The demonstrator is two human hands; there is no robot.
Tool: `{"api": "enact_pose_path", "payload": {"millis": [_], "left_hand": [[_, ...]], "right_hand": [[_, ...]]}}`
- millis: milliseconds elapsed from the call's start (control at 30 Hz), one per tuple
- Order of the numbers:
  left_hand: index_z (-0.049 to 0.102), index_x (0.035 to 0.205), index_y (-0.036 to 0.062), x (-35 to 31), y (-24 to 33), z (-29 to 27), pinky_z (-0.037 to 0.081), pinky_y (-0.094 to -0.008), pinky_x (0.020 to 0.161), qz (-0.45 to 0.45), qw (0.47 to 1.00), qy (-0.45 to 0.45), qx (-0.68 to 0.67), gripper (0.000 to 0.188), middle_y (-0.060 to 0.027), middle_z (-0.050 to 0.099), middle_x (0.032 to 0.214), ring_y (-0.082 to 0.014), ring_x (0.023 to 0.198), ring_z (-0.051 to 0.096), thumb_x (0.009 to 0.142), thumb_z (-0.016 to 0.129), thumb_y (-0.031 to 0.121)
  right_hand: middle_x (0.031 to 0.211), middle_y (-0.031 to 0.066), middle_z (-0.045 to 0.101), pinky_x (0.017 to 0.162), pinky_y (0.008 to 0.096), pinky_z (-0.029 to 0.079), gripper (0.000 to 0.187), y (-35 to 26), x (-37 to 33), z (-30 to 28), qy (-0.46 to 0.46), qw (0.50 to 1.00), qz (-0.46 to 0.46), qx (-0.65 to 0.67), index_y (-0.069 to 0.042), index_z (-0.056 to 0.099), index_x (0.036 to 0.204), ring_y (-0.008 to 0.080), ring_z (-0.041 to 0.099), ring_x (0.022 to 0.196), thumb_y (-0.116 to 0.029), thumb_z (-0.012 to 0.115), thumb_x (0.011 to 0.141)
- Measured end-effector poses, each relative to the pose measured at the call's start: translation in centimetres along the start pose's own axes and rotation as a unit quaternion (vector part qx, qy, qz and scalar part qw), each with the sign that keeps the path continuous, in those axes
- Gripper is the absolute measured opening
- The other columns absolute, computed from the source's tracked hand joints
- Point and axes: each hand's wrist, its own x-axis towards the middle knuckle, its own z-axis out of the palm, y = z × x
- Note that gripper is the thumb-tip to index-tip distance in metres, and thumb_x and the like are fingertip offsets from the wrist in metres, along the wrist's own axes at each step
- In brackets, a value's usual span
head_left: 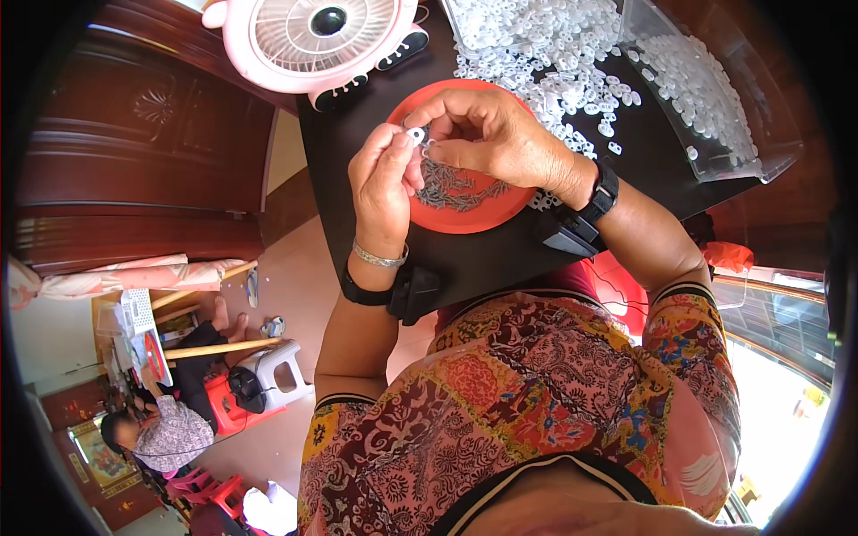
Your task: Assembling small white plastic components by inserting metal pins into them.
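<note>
My left hand (382, 189) pinches a small oval white plastic piece (416, 136) with a hole in it, between thumb and forefinger. Close beside it, my right hand (505, 141) has its thumb and fingers drawn together; what lies between those fingertips is too small to make out. Both hands are above a round red plate (490, 220). Many small grey screws (445, 189) lie loose on the plate, partly hidden by the hands.
A heap of similar white pieces (545, 45) spreads over the black table (357, 192) behind the plate. A clear plastic bin (746, 170) at the right holds more. A pink fan (328, 54) stands at the far left. Another person (174, 433) sits in the room at the left.
</note>
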Motion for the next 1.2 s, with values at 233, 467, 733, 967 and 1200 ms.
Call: {"api": "enact_pose_path", "payload": {"millis": [233,467,733,967,1200], "left_hand": [[0.052,0.078,0.0056,0.2,-0.1,0.0,0.030,-0.0205,0.046,-0.029,0.997,0.057,-0.036,0.023,0.0014,0.043,0.061,-0.0077,0.052,0.043,0.093,0.048,0.023],[0.051,0.075,0.0052,0.0,0.4,0.4,0.033,-0.0223,0.044,-0.141,0.974,0.068,-0.165,0.020,0.0009,0.041,0.061,-0.0092,0.051,0.040,0.088,0.053,0.021],[0.049,0.075,0.0065,0.1,-0.2,0.0,0.032,-0.0239,0.046,-0.210,0.933,0.074,-0.284,0.019,0.0003,0.042,0.067,-0.0101,0.053,0.039,0.089,0.051,0.019],[0.045,0.069,0.0087,0.4,-0.8,-0.8,0.031,-0.0258,0.048,-0.265,0.908,-0.001,-0.325,0.028,-0.0009,0.035,0.055,-0.0158,0.050,0.037,0.092,0.043,0.025],[0.045,0.070,0.0084,0.3,-0.7,-0.7,0.033,-0.0265,0.050,-0.288,0.898,-0.003,-0.334,0.027,-0.0016,0.036,0.055,-0.0176,0.051,0.039,0.091,0.044,0.025]], "right_hand": [[0.079,-0.0010,0.057,0.066,0.0193,0.044,0.037,0.0,0.0,-0.1,-0.021,0.999,0.024,-0.015,-0.006,0.056,0.119,0.0051,0.054,0.074,0.002,0.063,0.083],[0.078,-0.0006,0.058,0.063,0.0195,0.044,0.036,0.6,0.1,0.1,-0.023,0.999,0.039,0.024,-0.005,0.056,0.118,0.0052,0.053,0.070,0.001,0.062,0.084],[0.078,0.0018,0.059,0.062,0.0210,0.045,0.035,0.8,0.2,0.2,-0.045,0.994,0.065,0.079,-0.001,0.053,0.119,0.0068,0.054,0.068,0.004,0.060,0.085],[0.080,0.0024,0.060,0.062,0.0208,0.045,0.032,1.4,0.3,0.3,-0.038,0.993,0.070,0.085,0.001,0.054,0.116,0.0063,0.054,0.068,0.003,0.060,0.085],[0.081,0.0023,0.060,0.061,0.0205,0.045,0.031,1.6,0.2,0.1,-0.039,0.994,0.073,0.076,0.001,0.055,0.115,0.0060,0.054,0.068,0.002,0.060,0.085]]}}
